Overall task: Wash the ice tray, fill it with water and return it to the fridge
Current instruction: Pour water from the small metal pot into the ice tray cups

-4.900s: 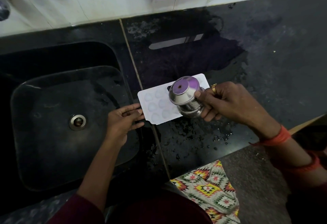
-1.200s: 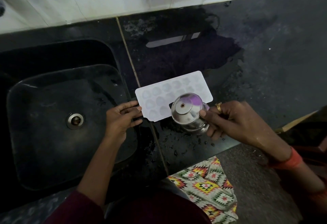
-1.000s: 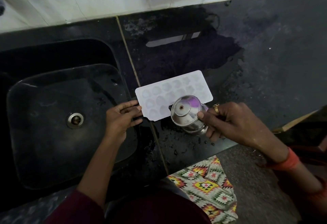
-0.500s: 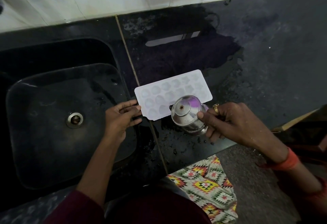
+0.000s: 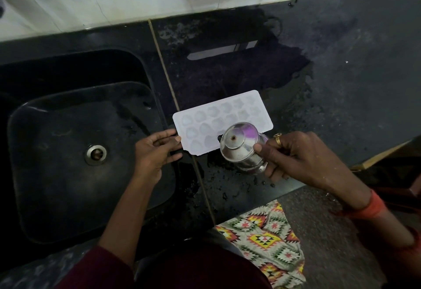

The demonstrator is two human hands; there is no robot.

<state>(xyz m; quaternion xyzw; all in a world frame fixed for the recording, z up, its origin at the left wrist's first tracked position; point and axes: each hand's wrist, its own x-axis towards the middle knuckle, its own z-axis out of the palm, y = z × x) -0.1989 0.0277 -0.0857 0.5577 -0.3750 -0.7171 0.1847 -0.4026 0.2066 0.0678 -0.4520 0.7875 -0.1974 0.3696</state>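
Most of the ice tray seems filled — right hand grips the steel pot, now shifted to the near row, while left hand pinches the tray's end.

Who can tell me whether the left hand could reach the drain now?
Probably yes: the drain lies bare in the sink beside the left hand, nothing between; the hand must first release the tray.

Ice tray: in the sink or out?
Out. The ice tray lies on the counter right of the sink, left hand gripping its end.
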